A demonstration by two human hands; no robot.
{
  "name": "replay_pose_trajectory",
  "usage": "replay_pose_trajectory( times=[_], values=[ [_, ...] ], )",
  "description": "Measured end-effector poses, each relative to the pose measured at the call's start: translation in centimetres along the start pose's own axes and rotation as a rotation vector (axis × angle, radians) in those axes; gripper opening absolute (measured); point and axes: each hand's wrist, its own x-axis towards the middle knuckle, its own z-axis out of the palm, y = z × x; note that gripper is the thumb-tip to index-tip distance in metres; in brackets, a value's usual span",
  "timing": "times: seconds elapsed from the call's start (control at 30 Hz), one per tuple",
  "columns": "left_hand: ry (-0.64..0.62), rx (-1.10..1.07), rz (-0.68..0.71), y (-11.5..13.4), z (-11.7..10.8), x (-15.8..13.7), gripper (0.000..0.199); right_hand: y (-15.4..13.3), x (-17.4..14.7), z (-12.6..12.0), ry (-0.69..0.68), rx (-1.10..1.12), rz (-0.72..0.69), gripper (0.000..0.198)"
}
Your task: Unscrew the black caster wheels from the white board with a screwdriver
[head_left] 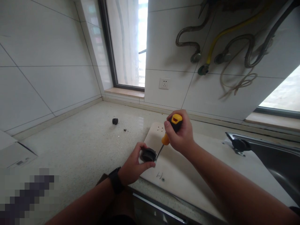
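My left hand, with a black watch on its wrist, grips a black caster wheel at the near left corner of a white board. In my right hand is a yellow and black screwdriver, tilted. Its shaft slants down to the caster's metal plate, beside the wheel. Whether the tip sits in a screw is too small to tell. Several small holes mark the board's far left corner. Another caster stands on the board's far right part.
On the speckled countertop lie a loose black caster and a small pile of screws. A steel sink is at right. Hoses hang on the tiled wall, near a socket. A white box stands left.
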Motion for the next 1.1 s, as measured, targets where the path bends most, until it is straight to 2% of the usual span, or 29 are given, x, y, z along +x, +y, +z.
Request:
replay_pose_trajectory(
  times=[0.47, 0.73, 0.9, 1.1],
  values=[
    [0.009, 0.013, 0.007, 0.1, 0.1, 0.1, 0.052, -0.7, -0.1, 0.1, -0.043, 0.012, -0.084, 0.022],
    [0.015, 0.046, 0.023, 0.1, 0.0, 0.0, 0.051, -1.4, -0.4, 0.0, -0.200, 0.156, -0.180, 0.031],
    [0.006, 0.046, 0.020, 0.0, -0.1, 0.0, 0.052, -1.8, -0.2, 0.1, -0.174, 0.055, -0.151, 0.027],
    [0.016, 0.039, 0.041, -0.5, -0.1, 0.0, 0.052, -1.1, 0.0, 0.2, -0.109, 0.054, -0.143, 0.025]
  ],
)
